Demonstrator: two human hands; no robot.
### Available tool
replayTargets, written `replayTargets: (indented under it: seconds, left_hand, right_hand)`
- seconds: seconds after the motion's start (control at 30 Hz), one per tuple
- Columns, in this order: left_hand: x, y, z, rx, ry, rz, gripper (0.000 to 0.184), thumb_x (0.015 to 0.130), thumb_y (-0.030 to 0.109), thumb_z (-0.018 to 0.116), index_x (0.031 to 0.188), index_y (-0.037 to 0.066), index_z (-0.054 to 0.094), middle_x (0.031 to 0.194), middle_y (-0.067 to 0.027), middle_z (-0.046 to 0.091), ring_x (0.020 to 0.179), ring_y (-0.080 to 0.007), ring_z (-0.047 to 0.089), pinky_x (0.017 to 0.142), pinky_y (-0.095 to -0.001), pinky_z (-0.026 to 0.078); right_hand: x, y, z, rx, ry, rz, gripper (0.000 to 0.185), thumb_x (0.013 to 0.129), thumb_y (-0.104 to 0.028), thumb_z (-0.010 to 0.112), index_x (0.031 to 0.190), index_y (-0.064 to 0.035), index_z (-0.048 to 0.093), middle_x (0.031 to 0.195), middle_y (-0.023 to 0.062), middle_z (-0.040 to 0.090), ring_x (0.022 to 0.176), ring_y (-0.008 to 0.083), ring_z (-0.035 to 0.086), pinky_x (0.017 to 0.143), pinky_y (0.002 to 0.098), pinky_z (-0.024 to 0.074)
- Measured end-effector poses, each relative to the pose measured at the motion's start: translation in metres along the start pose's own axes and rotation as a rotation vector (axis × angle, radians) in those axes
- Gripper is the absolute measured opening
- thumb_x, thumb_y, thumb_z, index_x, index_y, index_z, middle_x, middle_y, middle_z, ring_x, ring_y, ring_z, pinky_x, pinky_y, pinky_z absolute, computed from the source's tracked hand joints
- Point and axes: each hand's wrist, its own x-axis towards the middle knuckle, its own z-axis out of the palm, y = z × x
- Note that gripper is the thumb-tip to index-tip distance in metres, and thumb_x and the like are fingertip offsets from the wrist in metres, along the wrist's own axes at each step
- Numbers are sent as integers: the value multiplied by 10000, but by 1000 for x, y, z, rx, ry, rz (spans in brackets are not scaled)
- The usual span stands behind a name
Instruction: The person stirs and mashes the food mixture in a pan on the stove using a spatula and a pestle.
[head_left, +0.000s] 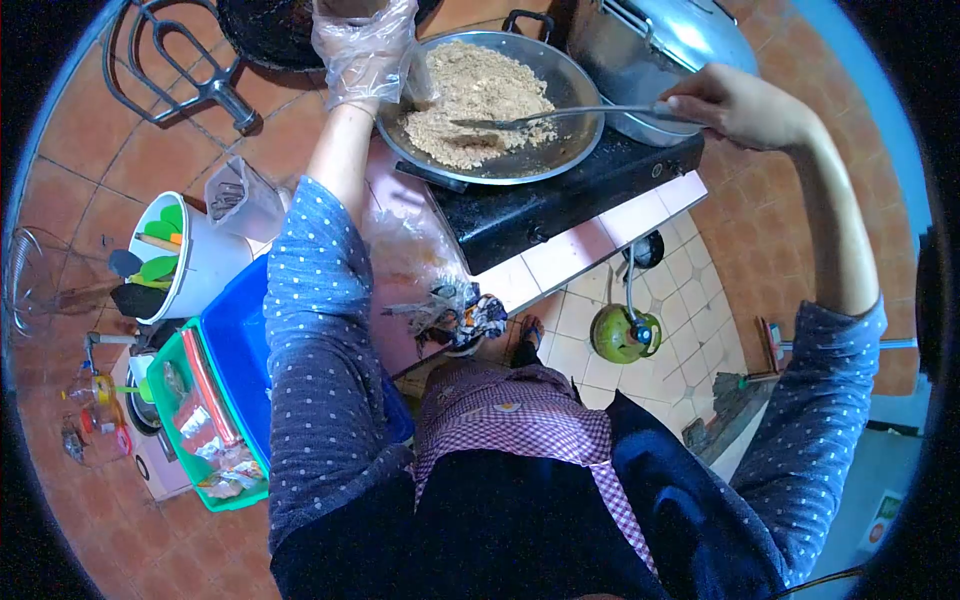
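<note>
Covering the left hand (366, 48), a clear plastic glove, at the left of the pan (568, 145); grip cannot be told. Crumbly, light-brown food (478, 88), heaped in pan. Spatula (590, 110), blade in food, pointing left; long axis left-right, crossing the right rim. Right hand (738, 106), bare, fingers closed around the handle.

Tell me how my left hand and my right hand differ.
The left hand wears a clear plastic glove; the right hand is bare. The left hand is at the left side of the pan, while the right hand is beyond its right side, gripping the spatula by its handle. Both arms wear blue dotted sleeves.
</note>
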Motion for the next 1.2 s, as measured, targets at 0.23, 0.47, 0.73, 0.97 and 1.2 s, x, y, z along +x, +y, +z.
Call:
replayTargets:
  seconds: [0.23,0.47,0.73,0.97,1.2]
  left_hand:
    - [-6,-3,-4,56,46,-12,492,830,208,833,1217,2,609,990,-91,690,826,-186,675,736,-340,556]
    - [8,-37,-8,126,106,138,641,730,308,938,1217,38,621,1058,-81,724,906,-155,692,848,-317,564]
    - [15,-65,-3,190,200,87,641,753,323,915,1237,41,603,1045,-91,721,901,-186,695,857,-340,565]
    - [9,-69,5,131,231,-17,616,721,325,916,1169,39,604,1038,-125,723,906,-228,706,842,-372,565]
    - [4,-90,9,111,137,-51,597,724,317,910,1158,37,610,1027,-123,726,908,-229,710,845,-371,563]
  right_hand:
    - [-9,16,-2,-302,309,-260,237,974,-172,665,1113,4,743,952,218,745,803,300,720,740,405,550]
    - [18,2,12,-736,402,-178,147,860,-74,631,835,-8,760,858,228,728,836,397,729,732,484,597]
    - [87,44,46,-621,345,-43,191,914,-168,627,897,-21,748,901,241,722,827,419,716,718,511,576]
    - [166,117,109,-153,400,-132,302,925,-219,610,1183,-110,722,1046,250,719,980,435,694,875,519,564]
    - [141,88,103,-567,542,-259,399,959,-136,560,1344,-189,646,942,150,703,776,360,720,695,474,598]
